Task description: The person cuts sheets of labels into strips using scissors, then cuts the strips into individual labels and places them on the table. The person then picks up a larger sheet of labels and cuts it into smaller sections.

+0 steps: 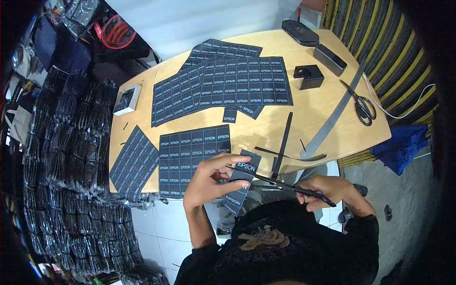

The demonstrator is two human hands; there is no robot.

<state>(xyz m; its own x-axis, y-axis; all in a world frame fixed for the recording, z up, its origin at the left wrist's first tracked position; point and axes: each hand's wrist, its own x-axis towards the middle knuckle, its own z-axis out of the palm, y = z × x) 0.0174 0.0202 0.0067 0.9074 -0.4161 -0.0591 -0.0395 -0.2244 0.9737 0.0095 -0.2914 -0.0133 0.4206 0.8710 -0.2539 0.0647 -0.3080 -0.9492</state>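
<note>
My left hand (204,179) pinches a narrow black strip printed with EPSON labels (232,201) between thumb and fingers, just off the table's front edge. In my right hand (325,189) is a pair of black-handled scissors (271,181). Their blades reach leftward across the strip, just below its upper label. How far apart the blades are is hard to make out. Behind my left hand a larger sheet of EPSON labels (183,154) lies flat on the wooden table (266,126), and a smaller sheet (134,164) sits left of it.
Several overlapping label sheets (244,83) cover the table's back. A second pair of scissors (365,110), a long metal ruler (335,118), dark offcut strips (284,142) and black holders (311,77) lie to the right. Bundled black goods (78,156) are stacked at left.
</note>
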